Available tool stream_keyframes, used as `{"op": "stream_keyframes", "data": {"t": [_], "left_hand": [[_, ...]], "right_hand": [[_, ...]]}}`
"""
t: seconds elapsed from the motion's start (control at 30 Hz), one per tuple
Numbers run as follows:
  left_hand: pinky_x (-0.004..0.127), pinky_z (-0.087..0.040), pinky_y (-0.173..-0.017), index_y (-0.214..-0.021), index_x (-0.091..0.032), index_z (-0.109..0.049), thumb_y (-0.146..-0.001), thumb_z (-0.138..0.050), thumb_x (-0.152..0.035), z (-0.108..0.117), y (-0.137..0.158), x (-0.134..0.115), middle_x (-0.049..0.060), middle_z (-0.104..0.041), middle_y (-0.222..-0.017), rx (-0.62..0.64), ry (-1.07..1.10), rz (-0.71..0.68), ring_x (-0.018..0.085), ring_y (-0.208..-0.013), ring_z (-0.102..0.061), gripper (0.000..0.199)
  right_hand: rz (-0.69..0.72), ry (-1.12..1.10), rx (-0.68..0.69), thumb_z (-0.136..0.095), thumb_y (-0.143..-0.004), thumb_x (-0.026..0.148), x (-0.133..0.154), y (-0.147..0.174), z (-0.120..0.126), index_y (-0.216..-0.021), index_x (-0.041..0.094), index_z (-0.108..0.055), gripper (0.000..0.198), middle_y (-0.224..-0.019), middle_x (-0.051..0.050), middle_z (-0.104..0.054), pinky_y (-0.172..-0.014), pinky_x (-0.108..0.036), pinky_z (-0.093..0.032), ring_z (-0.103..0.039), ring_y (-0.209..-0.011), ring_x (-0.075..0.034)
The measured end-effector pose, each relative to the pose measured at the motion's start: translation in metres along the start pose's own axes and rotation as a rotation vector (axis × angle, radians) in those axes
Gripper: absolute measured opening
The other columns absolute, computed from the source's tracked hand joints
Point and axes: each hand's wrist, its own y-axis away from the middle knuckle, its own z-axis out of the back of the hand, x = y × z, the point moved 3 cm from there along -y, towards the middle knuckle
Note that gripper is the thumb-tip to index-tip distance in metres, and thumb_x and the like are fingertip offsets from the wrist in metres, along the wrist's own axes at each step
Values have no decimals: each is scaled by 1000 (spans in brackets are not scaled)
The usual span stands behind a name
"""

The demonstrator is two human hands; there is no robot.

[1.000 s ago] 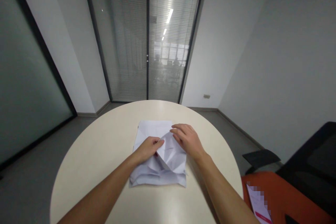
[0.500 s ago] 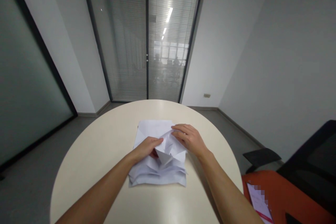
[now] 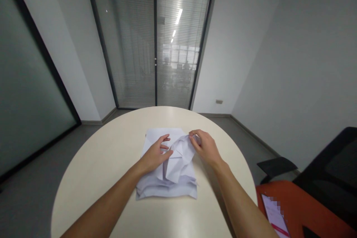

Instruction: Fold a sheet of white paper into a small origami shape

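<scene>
A crumpled white sheet of paper [image 3: 178, 160] is raised between my hands, its surface full of creases. My right hand [image 3: 205, 145] pinches its upper right corner between thumb and fingers. At the sheet's left side, my left hand [image 3: 156, 154] has its fingers spread, with the thumb by the paper's edge. Underneath lie more white sheets [image 3: 167, 192], wrinkled along the near side, while the far part [image 3: 161, 132] looks flatter. How many sheets are stacked I cannot tell.
The papers rest on a round cream table [image 3: 106, 163]. To the right stands an orange chair [image 3: 306, 200] with a black armrest [image 3: 277, 167]; a printed sheet or booklet [image 3: 275, 212] lies on its seat. Beyond the table are glass doors with blinds [image 3: 156, 44].
My left hand has loosened from the crumpled sheet and spread its fingers. My right hand has shifted slightly right and pulled the sheet's corner with it, turning the sheet.
</scene>
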Motion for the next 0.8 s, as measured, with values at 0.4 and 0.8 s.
{"op": "stream_keyframes", "data": {"t": [0.4,0.8], "left_hand": [[35,-49,-84,-102,-15,-69,-80,-53,-31,3,-7,1,10,-73,-97,-40,-88,19,26,-92,-67,31],[38,-53,-87,-146,-27,-46,-66,-82,-29,-1,4,0,14,-45,-151,98,-84,-54,26,-113,-59,87]], "right_hand": [[-247,-835,99,-65,-90,52,-10,1,-11,-87,23,-59,30,-124,-13,-70,-88,-39,-50,-66,-109,-26],[-341,-798,-324,-67,-85,56,-30,-4,-11,-89,26,-52,34,-86,-4,-71,-69,-32,-48,-65,-82,-22]]}}
